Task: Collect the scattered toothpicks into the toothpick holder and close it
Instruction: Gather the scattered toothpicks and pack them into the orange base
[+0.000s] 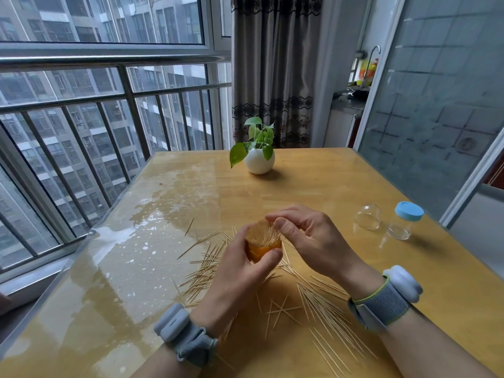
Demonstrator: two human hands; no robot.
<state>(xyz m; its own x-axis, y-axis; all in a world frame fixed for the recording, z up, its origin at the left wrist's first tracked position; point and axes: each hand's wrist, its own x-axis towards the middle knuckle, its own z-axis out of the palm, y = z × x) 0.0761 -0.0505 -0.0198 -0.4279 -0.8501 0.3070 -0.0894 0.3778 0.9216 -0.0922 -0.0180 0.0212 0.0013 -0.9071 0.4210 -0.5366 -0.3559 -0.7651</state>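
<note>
Gripping the orange toothpick holder [263, 252] in the left hand [240, 276], thumb and fingers curled round its sides, up over the table [354, 186]. Packed full with a bundle of toothpicks [263, 233] sticking up out of the open top. Pinching at the tops of that bundle with the right hand [311, 238], thumb pressed to the first finger, other fingers curled in. Lots of loose toothpicks [207, 268] lying flat on the table, under and around both hands, some in a heap on the left, some fanned out on the right near the wrist. Over to the right, well apart from the hands, a clear dome lid [367, 217], and just beside it a small jar with a blue cap [406, 221]. Far off at the back of the table, a little green plant in a round white pot [259, 160]. Grey bands [185, 334] strapped on both wrists
</note>
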